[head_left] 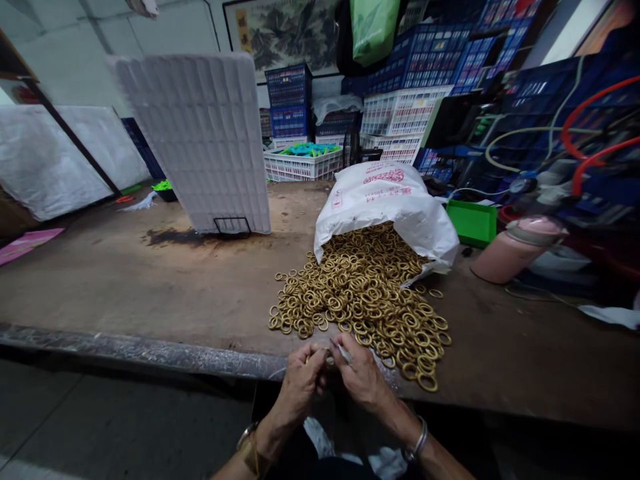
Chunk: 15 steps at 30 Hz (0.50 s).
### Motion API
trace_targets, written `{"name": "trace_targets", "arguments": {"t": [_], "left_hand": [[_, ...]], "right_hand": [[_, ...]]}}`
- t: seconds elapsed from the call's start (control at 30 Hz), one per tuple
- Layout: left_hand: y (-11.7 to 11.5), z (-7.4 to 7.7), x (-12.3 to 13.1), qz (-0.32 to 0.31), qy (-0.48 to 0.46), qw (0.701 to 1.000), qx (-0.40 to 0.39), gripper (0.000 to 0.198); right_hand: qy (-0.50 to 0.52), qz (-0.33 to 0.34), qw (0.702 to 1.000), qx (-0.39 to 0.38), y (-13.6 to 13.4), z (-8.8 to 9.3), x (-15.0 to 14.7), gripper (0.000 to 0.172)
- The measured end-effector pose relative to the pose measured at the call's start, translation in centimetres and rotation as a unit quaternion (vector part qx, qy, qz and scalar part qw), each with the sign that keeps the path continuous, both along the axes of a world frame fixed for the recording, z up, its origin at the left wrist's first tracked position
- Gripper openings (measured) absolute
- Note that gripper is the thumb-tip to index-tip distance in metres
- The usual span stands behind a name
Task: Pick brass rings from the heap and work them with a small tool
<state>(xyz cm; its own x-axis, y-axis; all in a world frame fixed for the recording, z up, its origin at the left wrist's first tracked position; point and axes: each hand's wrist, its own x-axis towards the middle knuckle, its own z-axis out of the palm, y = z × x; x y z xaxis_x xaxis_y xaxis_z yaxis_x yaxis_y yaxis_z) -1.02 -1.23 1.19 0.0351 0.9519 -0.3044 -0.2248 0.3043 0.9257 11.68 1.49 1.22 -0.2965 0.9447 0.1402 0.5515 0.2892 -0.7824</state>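
Observation:
Gold-coloured rings (365, 293) lie in a heap that spills from the mouth of a white woven sack (385, 193) with red print. Just in front of the heap, at the table's near edge, my two hands meet almost fingertip to fingertip. My left hand (301, 379) is closed in a pinch on what looks like one small gold ring, mostly hidden by the fingers. The fingers of my right hand (364, 377) are closed too, around a thin, pale piece with a dark tip that is too small to name.
A tall white ribbed panel (200, 133) stands upright in a wire holder on the wooden table (125, 287). To the right are a green tray (471, 223), a pink bottle (517, 250) and orange hoses (575, 127). Blue and white crates (400, 110) are stacked behind.

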Motion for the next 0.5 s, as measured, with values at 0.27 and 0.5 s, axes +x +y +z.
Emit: {"name": "trace_targets", "arguments": {"t": [0.27, 0.5], "left_hand": [[-0.7, 0.6, 0.2, 0.026, 0.108, 0.988, 0.103, 0.023], [-1.1, 1.0, 0.3, -0.007, 0.055, 0.998, 0.04, 0.027]], "right_hand": [[0.256, -0.031, 0.913, -0.317, -0.7, -0.6, -0.7, 0.034], [0.265, -0.052, 0.917, -0.294, -0.7, -1.3, -0.9, 0.033]]}}
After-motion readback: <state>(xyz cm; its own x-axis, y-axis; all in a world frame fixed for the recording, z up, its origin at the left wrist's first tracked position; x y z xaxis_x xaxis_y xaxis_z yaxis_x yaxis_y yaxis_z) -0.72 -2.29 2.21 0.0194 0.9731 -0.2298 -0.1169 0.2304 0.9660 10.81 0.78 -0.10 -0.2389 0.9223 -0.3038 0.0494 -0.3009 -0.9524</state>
